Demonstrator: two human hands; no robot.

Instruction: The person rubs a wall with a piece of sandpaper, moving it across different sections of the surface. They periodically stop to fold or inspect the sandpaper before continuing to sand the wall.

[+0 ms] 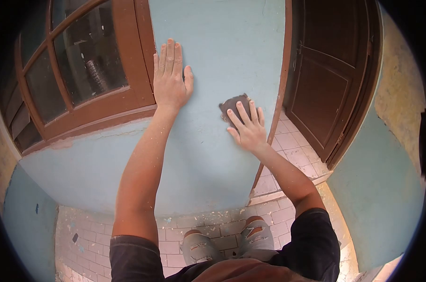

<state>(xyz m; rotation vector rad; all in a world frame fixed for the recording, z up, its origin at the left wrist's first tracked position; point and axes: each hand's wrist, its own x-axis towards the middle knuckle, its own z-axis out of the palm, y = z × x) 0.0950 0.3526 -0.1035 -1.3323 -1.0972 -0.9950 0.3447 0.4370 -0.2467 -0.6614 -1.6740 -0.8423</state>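
My left hand (171, 77) lies flat on the light blue wall (208, 155), close to the window frame. Its fingers point up, stretched out, and nothing is in it. Lower and to the right, my right hand (248, 126) presses a dark piece of sandpaper (231, 104) against the same wall. The sheet has ragged edges and sticks out above and to the left of the fingers. Part of it is hidden under the spread fingers. Pale dust shows on both hands.
A brown wooden window (93, 101) with glass panes is at the left. To the right, past the wall's edge, is a doorway with a dark brown door (323, 89). Paint flakes litter the tiled floor (95, 239). A step (290, 190) crosses the doorway.
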